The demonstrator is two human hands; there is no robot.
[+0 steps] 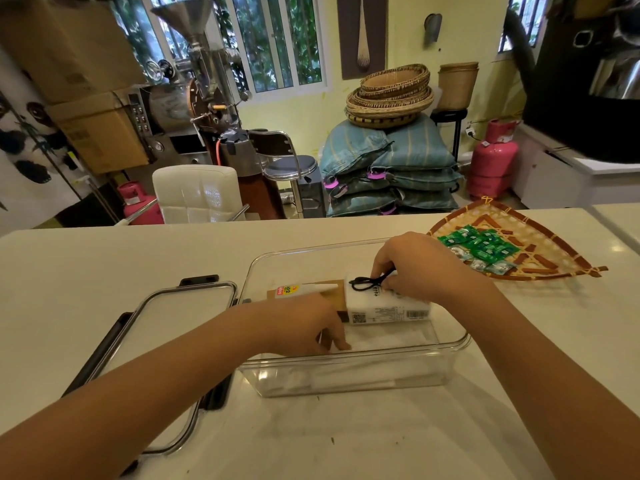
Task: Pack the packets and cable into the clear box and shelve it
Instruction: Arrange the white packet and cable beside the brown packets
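Observation:
A clear plastic box (349, 377) stands open on the white table. Inside it lie a white packet (384, 306) with a barcode and a brown packet (332, 294) with an orange label. My right hand (420, 268) pinches a small black cable (369, 281) on top of the white packet. My left hand (304, 322) reaches into the box, fingers curled down at the left end of the packets; I cannot tell what they grip. White sheets lie flat on the box floor.
The box's clear lid (166, 344) with black clips lies to the left. A woven tray (540, 244) with several green sachets (479, 245) sits at the back right. Beyond the table's far edge stand a white chair (197, 194), sacks and gas cylinders.

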